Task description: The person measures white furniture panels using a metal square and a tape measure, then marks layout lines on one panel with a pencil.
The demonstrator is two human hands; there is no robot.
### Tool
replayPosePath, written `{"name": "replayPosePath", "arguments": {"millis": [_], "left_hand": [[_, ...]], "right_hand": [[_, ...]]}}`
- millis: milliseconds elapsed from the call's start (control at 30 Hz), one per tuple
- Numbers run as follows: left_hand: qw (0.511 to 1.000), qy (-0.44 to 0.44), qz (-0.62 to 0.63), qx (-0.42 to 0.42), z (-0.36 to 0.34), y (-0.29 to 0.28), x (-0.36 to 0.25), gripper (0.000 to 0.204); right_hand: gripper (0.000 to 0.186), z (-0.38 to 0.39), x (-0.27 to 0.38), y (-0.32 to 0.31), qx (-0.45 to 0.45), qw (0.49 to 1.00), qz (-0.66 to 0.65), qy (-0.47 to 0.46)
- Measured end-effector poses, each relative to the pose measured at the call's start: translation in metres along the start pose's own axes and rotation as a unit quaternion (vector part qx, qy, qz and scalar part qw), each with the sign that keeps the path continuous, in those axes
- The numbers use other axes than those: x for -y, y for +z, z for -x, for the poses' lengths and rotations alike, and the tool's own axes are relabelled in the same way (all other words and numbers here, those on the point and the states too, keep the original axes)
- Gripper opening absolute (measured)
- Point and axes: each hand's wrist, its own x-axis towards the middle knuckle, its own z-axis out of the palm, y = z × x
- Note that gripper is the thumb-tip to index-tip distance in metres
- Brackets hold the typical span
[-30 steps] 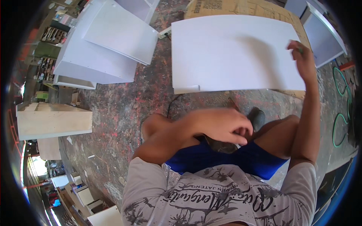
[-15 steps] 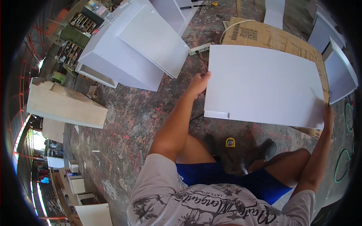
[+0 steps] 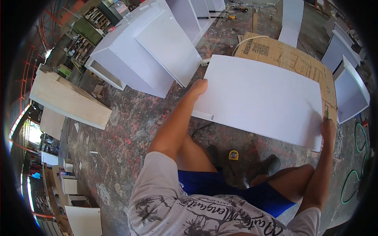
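A large white rectangular panel (image 3: 260, 96) is held out in front of me, its right end lower and nearer than its left. My left hand (image 3: 199, 87) is closed on the panel's left edge, near a small notch-like strip (image 3: 204, 115) at the near left corner. At the opposite edge my right hand (image 3: 328, 129) is closed on the panel. A thin greenish thing sticks up from the right hand, too small to make out. Behind and partly under the panel lies a flattened brown cardboard sheet (image 3: 283, 51) on the floor.
A yellow tape measure (image 3: 233, 155) lies on the stained floor between my feet. A white cabinet (image 3: 134, 55) with a loose panel leaning on it stands at left, near a power strip (image 3: 205, 62). White cabinet parts (image 3: 351, 92) and a green hose (image 3: 350, 185) are at right.
The panel has shifted left and toward me, and its right end has dropped relative to its left. Both hands have moved with it, still gripping its edges. The view has turned slightly.
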Motion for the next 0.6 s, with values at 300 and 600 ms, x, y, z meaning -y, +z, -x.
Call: {"name": "replayPosePath", "arguments": {"millis": [300,600], "left_hand": [[0.932,0.005,-0.297,-0.206,0.025,-0.144,-0.094,0.093],[0.888,0.009,-0.294,-0.354,0.207,-0.308,-0.31,0.096]], "right_hand": [[0.055,0.03,0.08,-0.011,0.244,0.891,-0.383,0.016],[0.049,0.094,0.223,-0.061,0.543,0.58,-0.607,-0.006]]}}
